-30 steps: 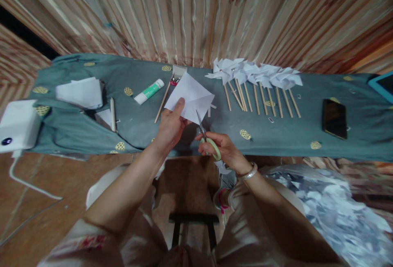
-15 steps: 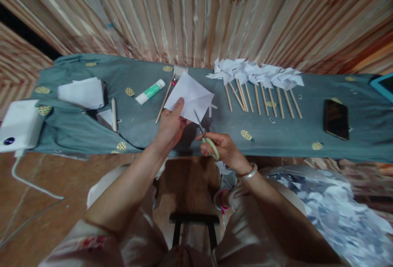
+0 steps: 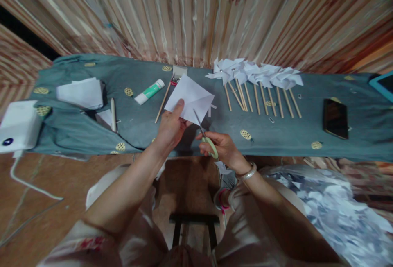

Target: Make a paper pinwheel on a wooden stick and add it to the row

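Observation:
My left hand (image 3: 172, 127) pinches a square sheet of white paper (image 3: 192, 94) at its near left side, thumb on top. Faint creases cross the sheet. In my right hand (image 3: 219, 146) is a pair of scissors (image 3: 211, 147) with pale green handles, fingers in the loops. One blade lies over the paper at its near corner, pointing toward the middle. Behind the sheet are a wooden stick (image 3: 163, 102) and a small packet with red and shiny bits (image 3: 175, 81). Left of them lies a white and green glue stick (image 3: 150, 91).
Several paper pinwheels on sticks (image 3: 258, 74) lie in a row along the back right. A phone (image 3: 335, 118) and a blue-edged device (image 3: 382, 86) are farther right. At left are stacked paper (image 3: 81, 93), a pale pen-like rod (image 3: 113, 114) and a white box with a cable (image 3: 20, 123).
Hands, paper and scissors stay almost in place. The whole view has shifted very slightly.

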`<state>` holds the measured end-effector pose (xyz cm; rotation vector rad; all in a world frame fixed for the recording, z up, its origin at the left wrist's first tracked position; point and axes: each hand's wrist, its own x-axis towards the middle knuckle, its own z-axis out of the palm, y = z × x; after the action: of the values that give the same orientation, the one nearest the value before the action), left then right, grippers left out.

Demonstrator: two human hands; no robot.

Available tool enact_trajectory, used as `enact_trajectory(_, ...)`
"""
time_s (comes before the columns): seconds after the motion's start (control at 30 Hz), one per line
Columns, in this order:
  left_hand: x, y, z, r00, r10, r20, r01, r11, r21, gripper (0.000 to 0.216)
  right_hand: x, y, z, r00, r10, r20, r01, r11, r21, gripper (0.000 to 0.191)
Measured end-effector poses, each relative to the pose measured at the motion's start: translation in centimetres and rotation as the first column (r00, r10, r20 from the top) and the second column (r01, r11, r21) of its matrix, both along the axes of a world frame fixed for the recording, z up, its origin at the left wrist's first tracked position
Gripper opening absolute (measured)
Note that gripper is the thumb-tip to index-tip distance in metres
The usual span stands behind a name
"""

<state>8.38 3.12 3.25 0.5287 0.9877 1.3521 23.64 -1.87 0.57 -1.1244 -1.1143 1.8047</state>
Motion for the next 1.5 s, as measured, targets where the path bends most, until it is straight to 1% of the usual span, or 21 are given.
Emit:
enact_trajectory(0.1, 0.06, -0.02, 0.1, 1.0, 0.006, 0.0, -0.006, 1.0, 0.003, 0.017, -0.14, 0.0, 0.06, 1.0, -0.006, -0.001, 0.006, 1.0, -0.006, 0.042)
enact_trajectory(0.33, 0.34, -0.16, 0.07, 1.0, 0.01, 0.013, -0.011, 1.0, 0.025, 0.014, -0.15, 0.06, 0.0, 1.0, -0.005, 0.014, 0.005, 1.0, 0.014, 0.042)
enact_trajectory(0.47, 0.31, -0.2, 0.05, 1.0, 0.002, 0.015, -0.002, 1.0, 0.024, 0.021, -0.1, 0.02, -0.19, 1.0, -0.011, 0.023, 0.01, 1.0, 0.03, 0.044)
enact_trajectory(0.6, 0.27, -0.21, 0.03, 1.0, -0.009, 0.029, 0.008, 1.0, 0.023, 0.03, -0.13, 0.02, -0.07, 1.0, -0.023, 0.014, 0.023, 1.0, 0.019, 0.046)
enact_trajectory(0.73, 0.34, -0.29, 0.09, 1.0, -0.001, 0.0, 0.001, 1.0, -0.011, 0.033, -0.15, 0.0, 0.11, 0.999, -0.032, 0.031, 0.032, 0.999, 0.009, 0.046)
enact_trajectory(0.93, 0.39, -0.4, 0.27, 1.0, -0.001, -0.024, 0.001, 1.0, 0.003, 0.022, -0.18, 0.0, 0.41, 0.998, -0.029, 0.051, 0.029, 1.0, 0.007, 0.043)
enact_trajectory(1.13, 0.35, -0.32, 0.11, 1.0, 0.003, 0.006, -0.003, 1.0, 0.014, 0.012, -0.07, 0.0, 0.1, 0.998, -0.011, 0.064, 0.008, 0.999, 0.049, 0.039)
enact_trajectory(1.37, 0.24, -0.22, -0.19, 0.999, 0.006, 0.035, -0.007, 0.999, 0.048, 0.013, -0.23, -0.01, -0.17, 1.0, -0.013, 0.024, 0.012, 0.999, 0.031, 0.042)
enact_trajectory(1.5, -0.53, 0.49, -0.02, 0.998, 0.039, 0.051, -0.042, 0.998, 0.051, 0.01, 0.16, -0.07, -0.36, 0.999, 0.047, 0.029, -0.047, 0.999, 0.009, 0.045)
